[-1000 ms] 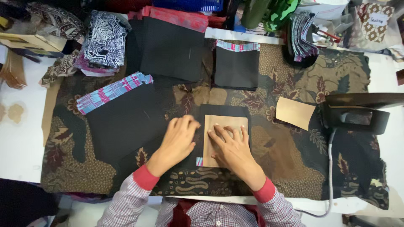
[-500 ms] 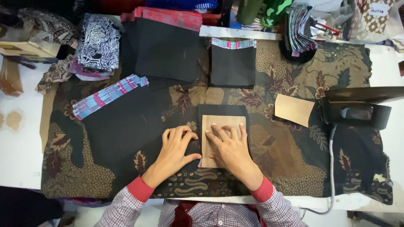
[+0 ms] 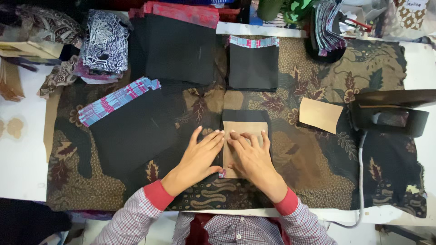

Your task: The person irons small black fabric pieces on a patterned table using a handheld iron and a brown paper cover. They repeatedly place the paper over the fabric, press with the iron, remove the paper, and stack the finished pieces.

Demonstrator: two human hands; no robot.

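Observation:
A tan cardboard template (image 3: 244, 129) lies on a small black fabric piece (image 3: 245, 115) in the middle of the patterned brown cloth (image 3: 313, 168). My right hand (image 3: 252, 159) presses flat on the template, fingers spread. Beside it, my left hand (image 3: 199, 156) rests flat with its fingertips at the template's left edge, over folded black fabric. A bit of pink-and-blue striped lining shows at the template's lower left corner. Neither hand grips anything.
A large black fabric stack with striped edge (image 3: 129, 127) lies left. Another black stack (image 3: 179, 47) and a finished black pocket piece (image 3: 253, 63) lie behind. A second tan template (image 3: 320, 115) and a dark iron (image 3: 390, 113) sit right. Folded printed fabrics (image 3: 102, 43) are back left.
My left hand has slid right so its fingertips meet the template's left edge. My right hand stays pressed on the template.

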